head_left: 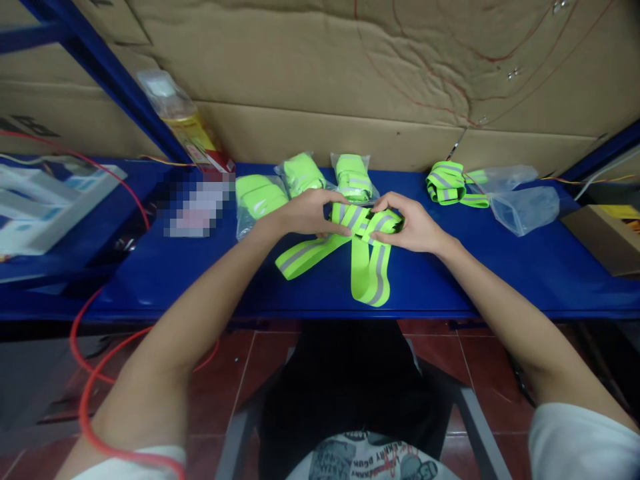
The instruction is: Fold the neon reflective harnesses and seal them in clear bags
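Note:
Between my hands is a neon yellow-green reflective strap (371, 270) with a grey stripe, partly bundled, its loops hanging down toward the front edge of the blue table. My left hand (313, 212) pinches the bundle's left side, thumb and fingers closed on it. From the right, my right hand (413, 223) grips the other end the same way. Just behind them lie straps packed in clear bags: one bag (261, 197) at the left, another bag (303, 173) in the middle, a third bag (353, 175) on the right.
A loose bundled strap (446, 183) lies at the back right beside clear plastic bags (525, 207). An open cardboard box (603, 233) stands at the right edge. A wrapped bottle (185, 123) is at the back left. A red hose (83, 373) loops by my left arm.

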Motion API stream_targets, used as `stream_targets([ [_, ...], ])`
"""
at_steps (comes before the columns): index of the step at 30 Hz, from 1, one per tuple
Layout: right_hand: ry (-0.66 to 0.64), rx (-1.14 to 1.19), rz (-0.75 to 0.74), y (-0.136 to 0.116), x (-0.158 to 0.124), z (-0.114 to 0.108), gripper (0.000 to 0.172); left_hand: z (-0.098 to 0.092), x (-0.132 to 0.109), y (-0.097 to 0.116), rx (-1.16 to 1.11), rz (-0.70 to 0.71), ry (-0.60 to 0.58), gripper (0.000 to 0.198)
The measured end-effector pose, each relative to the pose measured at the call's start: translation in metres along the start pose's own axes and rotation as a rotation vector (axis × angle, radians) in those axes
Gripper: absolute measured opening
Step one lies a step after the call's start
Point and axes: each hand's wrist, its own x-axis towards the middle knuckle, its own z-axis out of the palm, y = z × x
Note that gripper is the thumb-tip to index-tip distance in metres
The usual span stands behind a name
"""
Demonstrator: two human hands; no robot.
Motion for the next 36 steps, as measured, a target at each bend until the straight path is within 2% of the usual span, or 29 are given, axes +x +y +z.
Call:
stream_targets([
  [4, 0.013, -0.019, -0.052, 0.0, 0.0, -0.002, 0.035, 0.001, -0.001, 0.004, 0.218, 0.1, 0.124, 0.082],
  [6, 0.026, -0.018, -0.065, 0.002, 0.0, -0.002, 0.035, 0.001, -0.002, 0.005, 0.249, 0.124, 0.154, 0.077],
  [13, 0.016, 0.208, 0.058, 0.013, 0.0, 0.003, 0.043, 0.009, 0.005, -0.004, -0.232, -0.06, 0.053, 0.083],
  [16, 0.03, 0.109, -0.023, 0.01, 0.0, 0.001, 0.039, 0.015, 0.01, -0.013, -0.362, -0.043, 0.04, 0.073],
  [19, 0.032, -0.054, -0.116, 0.003, -0.001, -0.002, 0.031, 0.019, 0.011, -0.014, -0.326, 0.039, 0.127, 0.065],
  [20, 0.022, -0.101, -0.119, 0.001, -0.001, -0.002, 0.034, 0.02, 0.011, -0.012, -0.265, 0.073, 0.18, 0.063],
  [22, 0.009, -0.187, -0.073, 0.0, -0.003, -0.003, 0.056, 0.021, 0.009, -0.007, -0.104, 0.139, 0.27, 0.059],
  [24, -0.009, -0.273, 0.015, 0.001, -0.004, -0.003, 0.079, 0.02, 0.008, -0.003, 0.023, 0.183, 0.306, 0.056],
  [25, -0.028, -0.31, 0.064, 0.001, -0.004, -0.003, 0.082, 0.02, 0.007, -0.002, 0.043, 0.182, 0.3, 0.055],
  [29, -0.125, -0.346, 0.185, 0.002, -0.004, -0.005, 0.052, 0.018, 0.007, -0.002, -0.171, 0.038, 0.185, 0.063],
  [32, -0.137, -0.317, 0.192, 0.001, -0.004, -0.008, 0.048, 0.011, 0.004, 0.002, -0.291, -0.038, 0.115, 0.067],
  [34, -0.136, -0.312, 0.203, 0.001, -0.003, -0.009, 0.046, 0.003, 0.0, 0.008, -0.245, -0.086, 0.174, 0.065],
  [36, -0.131, -0.314, 0.236, 0.001, -0.003, -0.01, 0.041, -0.004, -0.005, 0.015, -0.151, -0.149, 0.272, 0.053],
])
